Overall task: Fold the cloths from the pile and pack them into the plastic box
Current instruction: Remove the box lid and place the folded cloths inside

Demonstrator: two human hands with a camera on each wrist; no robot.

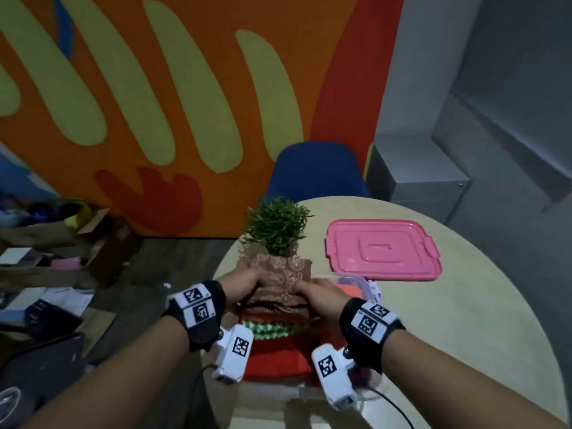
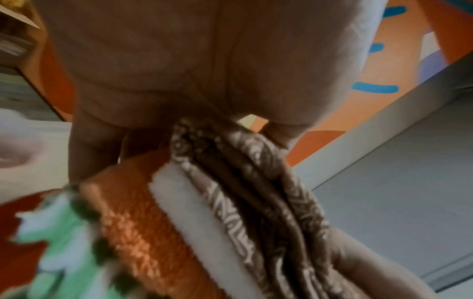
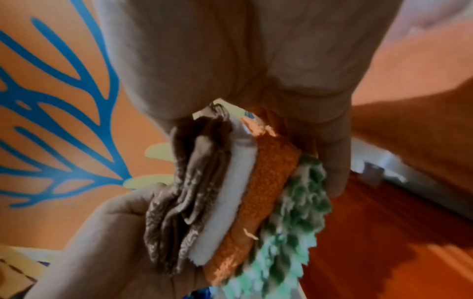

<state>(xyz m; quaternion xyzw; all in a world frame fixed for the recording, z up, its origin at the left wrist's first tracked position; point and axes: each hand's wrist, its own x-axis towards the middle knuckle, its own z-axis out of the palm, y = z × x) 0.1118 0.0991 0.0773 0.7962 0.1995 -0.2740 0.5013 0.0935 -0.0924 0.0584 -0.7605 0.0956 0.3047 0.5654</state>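
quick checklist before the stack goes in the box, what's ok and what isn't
1. Both hands grip the stack: left hand and right hand hold it at opposite ends: ok.
2. Stack held together: brown cloth, white cloth, orange cloth and green cloth lie in flat layers: ok.
3. Lid off the box, on the table: ok.
4. Room in the box: mostly hidden: cannot tell.
5. Plant close behind the stack: not ok.
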